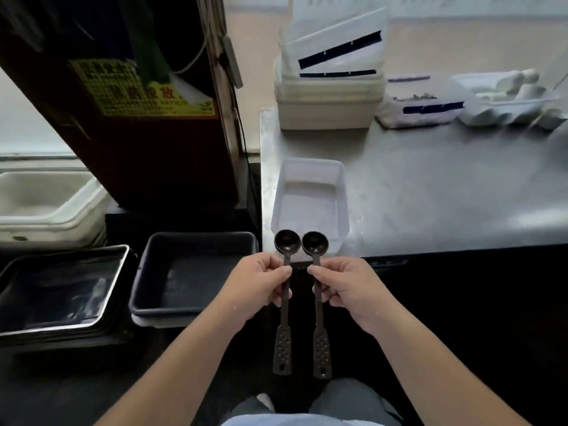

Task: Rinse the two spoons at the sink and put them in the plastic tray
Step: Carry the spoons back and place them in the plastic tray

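Observation:
Two dark plastic spoons with round bowls and perforated handle ends are held upright side by side, bowls up. My left hand [261, 282] pinches the stem of the left spoon [285, 302]. My right hand [342, 287] pinches the stem of the right spoon [318, 305]. Both bowls overlap the near end of a clear rectangular plastic tray [339, 186], which lies empty on the steel counter just beyond my hands. No sink or tap is in view.
The steel counter [445, 192] runs right, with stacked white lidded containers [329, 99] and other white tubs at its back. Left of the counter sit a dark blue bin [190, 272], black trays [61, 290], a white tub [46, 204] and a tall dark cabinet [138, 103].

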The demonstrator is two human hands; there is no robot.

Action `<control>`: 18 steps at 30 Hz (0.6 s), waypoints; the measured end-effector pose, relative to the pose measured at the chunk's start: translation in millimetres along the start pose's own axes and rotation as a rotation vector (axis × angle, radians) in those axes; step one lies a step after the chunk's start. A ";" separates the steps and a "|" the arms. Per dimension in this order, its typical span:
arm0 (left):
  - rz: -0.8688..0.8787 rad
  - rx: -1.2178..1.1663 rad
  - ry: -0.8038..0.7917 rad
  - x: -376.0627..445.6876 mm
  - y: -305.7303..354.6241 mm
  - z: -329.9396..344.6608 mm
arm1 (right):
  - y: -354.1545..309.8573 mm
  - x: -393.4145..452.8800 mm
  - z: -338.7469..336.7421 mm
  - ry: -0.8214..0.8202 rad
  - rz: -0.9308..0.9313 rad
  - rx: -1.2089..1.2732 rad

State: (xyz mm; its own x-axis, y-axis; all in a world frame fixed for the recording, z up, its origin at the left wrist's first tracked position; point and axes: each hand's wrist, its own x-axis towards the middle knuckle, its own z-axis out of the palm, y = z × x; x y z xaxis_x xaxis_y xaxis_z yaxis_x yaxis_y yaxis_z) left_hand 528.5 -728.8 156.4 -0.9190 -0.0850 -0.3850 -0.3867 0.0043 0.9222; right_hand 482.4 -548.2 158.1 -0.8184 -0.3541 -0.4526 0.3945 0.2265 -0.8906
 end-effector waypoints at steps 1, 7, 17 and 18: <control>-0.001 0.002 -0.011 11.6 3.7 0.1 | -2.6 8.7 -4.5 0.013 0.008 0.006; -0.042 0.079 -0.008 108.3 24.5 10.6 | -22.5 89.1 -42.3 0.092 0.064 0.097; -0.198 0.265 0.147 295.7 34.0 32.1 | -41.7 268.1 -73.4 0.229 0.244 0.174; -0.202 0.270 0.154 307.4 33.1 33.2 | -41.0 278.4 -71.1 0.235 0.253 0.146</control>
State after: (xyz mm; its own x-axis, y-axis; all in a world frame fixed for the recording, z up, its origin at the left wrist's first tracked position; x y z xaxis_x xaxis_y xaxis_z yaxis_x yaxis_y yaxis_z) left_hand 230.6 -721.7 67.4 -0.8075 -0.2602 -0.5294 -0.5846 0.2333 0.7770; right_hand 208.7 -591.6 71.9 -0.7543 -0.0822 -0.6513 0.6379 0.1423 -0.7568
